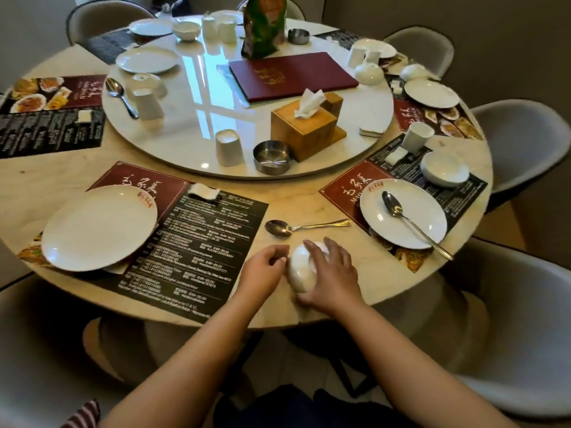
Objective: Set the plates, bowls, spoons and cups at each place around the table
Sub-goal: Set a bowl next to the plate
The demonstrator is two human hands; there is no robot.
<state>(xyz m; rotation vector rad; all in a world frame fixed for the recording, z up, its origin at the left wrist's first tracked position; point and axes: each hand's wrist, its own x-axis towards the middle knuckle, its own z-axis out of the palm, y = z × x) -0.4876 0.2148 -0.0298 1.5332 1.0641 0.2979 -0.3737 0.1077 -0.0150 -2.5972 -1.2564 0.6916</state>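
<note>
From the head camera, both hands work at the near edge of the round marble tabletop [77, 177]. The right hand [332, 274] lies over an upturned white bowl [301, 271], fingers spread and curved round its far side with the thumb at its near edge, so it holds the bowl. The left hand [264, 267] is just beside the bowl on its left, fingers loosely curled with the tips touching or almost touching the bowl's side; I cannot tell whether it grips anything. Just beyond the bowl a metal spoon [304, 226] lies on the bare tabletop between two printed placemats. On the left placemat [200, 251] sits a white plate [99, 227]; on the right placemat [343, 186] sits another plate [401, 213] with a second spoon [411, 220] resting across it, its handle overhanging the rim. Beyond that plate stand a stack of small bowls [445, 171] and a white cup [417, 136]. The glass turntable [191, 118] in the middle carries an upturned cup [228, 148], a steel ashtray [272, 157], a wooden tissue box [304, 128] and a dark red menu [292, 74].
</note>
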